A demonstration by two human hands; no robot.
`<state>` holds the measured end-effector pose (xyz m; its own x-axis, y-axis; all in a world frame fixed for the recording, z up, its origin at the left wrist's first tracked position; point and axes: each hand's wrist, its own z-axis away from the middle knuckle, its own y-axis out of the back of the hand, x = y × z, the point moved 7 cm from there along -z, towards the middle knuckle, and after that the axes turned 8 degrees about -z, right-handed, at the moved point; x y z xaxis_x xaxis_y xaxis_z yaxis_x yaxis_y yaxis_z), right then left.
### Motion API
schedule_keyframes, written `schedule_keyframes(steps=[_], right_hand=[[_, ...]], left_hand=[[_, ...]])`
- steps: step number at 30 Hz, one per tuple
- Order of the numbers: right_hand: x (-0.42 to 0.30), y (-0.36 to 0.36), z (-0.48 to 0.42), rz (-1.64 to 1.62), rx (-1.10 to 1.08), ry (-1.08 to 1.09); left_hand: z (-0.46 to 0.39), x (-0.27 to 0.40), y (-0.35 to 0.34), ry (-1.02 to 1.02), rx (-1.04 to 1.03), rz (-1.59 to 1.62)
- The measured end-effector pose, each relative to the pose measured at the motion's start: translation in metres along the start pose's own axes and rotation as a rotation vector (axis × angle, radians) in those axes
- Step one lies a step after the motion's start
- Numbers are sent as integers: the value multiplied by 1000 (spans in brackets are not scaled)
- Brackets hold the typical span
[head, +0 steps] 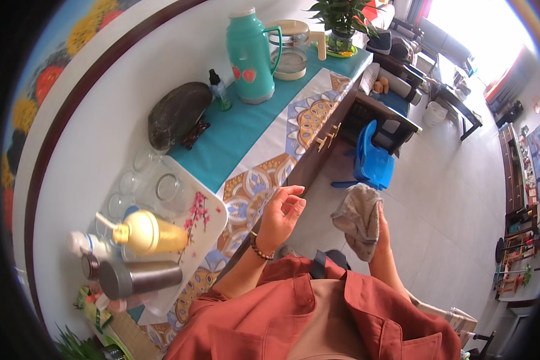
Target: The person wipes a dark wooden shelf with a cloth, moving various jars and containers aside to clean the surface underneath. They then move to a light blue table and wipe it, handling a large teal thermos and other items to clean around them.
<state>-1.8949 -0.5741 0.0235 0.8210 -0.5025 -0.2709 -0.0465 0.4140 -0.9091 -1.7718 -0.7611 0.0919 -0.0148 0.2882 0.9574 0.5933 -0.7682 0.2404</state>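
Observation:
My left hand (280,218), with a beaded bracelet at its wrist, is raised near the sideboard's edge, fingers curled and apart with nothing in them. In my right hand (384,231) hangs a crumpled greyish-brown cloth (360,220), out over the floor. Left of my left hand lies a white tray with pink blossoms (211,207), carrying a yellow bottle with a straw (155,231), a dark steel tumbler (148,276), a glass pitcher (166,186) and several glasses. A teal and patterned cloth cover (238,153) lies under the tray.
Along the wall stand a dark stone (177,114), a spray bottle (220,92), a green thermos flask (252,58), a glass jug (290,51) and a potted plant (342,22). A blue plastic chair (374,162) is on the floor beyond my hands, beside a dark wooden armchair (378,119).

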Motion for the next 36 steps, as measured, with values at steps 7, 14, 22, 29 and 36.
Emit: schedule_keyframes(steps=[7,14,22,29,36], right_hand=[[-87,-29,-127,3,-15,24],[-210,-117,-298,979,-161,611],[-182,-159,-376,1895,-979,800],[-263,-132,-389,1210,-323,580],[-338,-123,-403,1414,-44,1003]], left_hand=[[-75,-17,3,37,125,26],[-184,-5,-23,-25,271,-386],[-314,-25,-115,-128,70,-1112],[-398,-14,-152,-256,15,-993],[-467,-49,-208,-390,-69,-1241]])
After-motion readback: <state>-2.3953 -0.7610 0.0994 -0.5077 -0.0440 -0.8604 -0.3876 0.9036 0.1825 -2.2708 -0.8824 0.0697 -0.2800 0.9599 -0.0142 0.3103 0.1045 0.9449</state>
